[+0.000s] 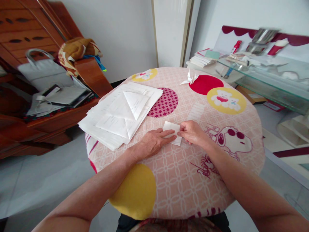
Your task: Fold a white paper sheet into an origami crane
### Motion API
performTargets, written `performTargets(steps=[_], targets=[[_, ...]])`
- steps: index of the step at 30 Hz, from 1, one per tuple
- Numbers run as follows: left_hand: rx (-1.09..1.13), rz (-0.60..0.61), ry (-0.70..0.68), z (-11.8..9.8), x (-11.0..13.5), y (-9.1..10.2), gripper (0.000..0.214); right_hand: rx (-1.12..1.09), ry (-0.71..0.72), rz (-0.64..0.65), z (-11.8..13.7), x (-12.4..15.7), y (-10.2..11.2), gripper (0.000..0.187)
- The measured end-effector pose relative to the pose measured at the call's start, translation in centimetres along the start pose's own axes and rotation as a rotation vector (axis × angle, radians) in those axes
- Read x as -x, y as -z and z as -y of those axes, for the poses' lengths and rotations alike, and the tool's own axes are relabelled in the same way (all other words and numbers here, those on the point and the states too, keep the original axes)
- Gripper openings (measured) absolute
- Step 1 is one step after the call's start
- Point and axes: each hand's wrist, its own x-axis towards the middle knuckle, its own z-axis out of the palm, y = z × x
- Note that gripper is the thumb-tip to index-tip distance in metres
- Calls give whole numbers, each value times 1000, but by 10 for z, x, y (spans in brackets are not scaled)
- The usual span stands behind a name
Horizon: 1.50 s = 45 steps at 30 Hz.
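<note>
A small folded piece of white paper [172, 126] lies on the patterned tablecloth [166, 174] in front of me. Across its lower left part rests my left hand [154, 141], its index and middle fingers stretched out flat on the paper. My right hand [191, 131] pinches the paper's right edge between thumb and curled fingers. To the left is a spread pile of white sheets [108, 112], with a folded paper triangle [136, 103] on top. A folded paper crane [189, 78] stands at the far side of the table, beside a red circle on the cloth.
Left of the table, a wooden bench [89, 75] carries a grey handbag [45, 71], a brown patterned cloth [77, 51] and papers. On the right, a glass shelf [270, 80] holds a metal pot [263, 37], a red bottle [236, 47] and other items. A paper stack [201, 58] sits nearby.
</note>
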Motion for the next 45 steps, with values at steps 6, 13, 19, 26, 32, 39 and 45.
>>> performTargets(steps=[6,13,19,26,32,39,45], targets=[[31,-28,29,2,1,-1,51,-1,48,48,1,3,5,8],[29,-30,26,4,3,-4,52,-71,-27,117,-1,5,11,15],[46,-55,14,0,0,0,53,-331,91,39,5,4,1,12],[210,-34,18,10,9,12,43,-259,88,45,4,-1,-9,14],[326,-66,19,22,17,17,34,-270,76,52,1,-2,-9,15],[448,-121,43,27,22,14,29,-301,73,46,-1,-4,-12,13],[467,-450,293,38,0,12,35,-237,150,2,-2,-6,-14,9]])
